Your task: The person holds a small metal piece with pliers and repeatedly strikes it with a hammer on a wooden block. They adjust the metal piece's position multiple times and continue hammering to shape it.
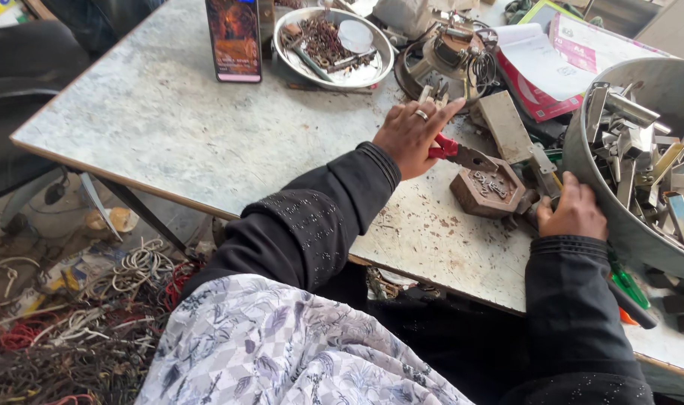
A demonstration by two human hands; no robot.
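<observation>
Left hand [415, 136]: lies palm-down on the tabletop, fingers loosely curled over the red handles of the grey-nosed metal pliers [462, 154]; a ring shows on one finger.
Pliers: nose points away from the left palm, toward the brown hexagonal wooden block [488, 190], tip just above its near edge.
Right hand [573, 212]: fingers curled closed against the rim of the large grey metal basin [619, 225]; what it pinches, if anything, cannot be told.
Basin: filled with flat metal scrap pieces [646, 161], just beyond the right knuckles.
Block: sits between the two hands, with small metal bits in its hollow top.
Table: pale marbled worn tabletop [177, 127] under both hands.
Far from left hand: upright phone [234, 39], round steel plate of rusty parts [333, 46].
</observation>
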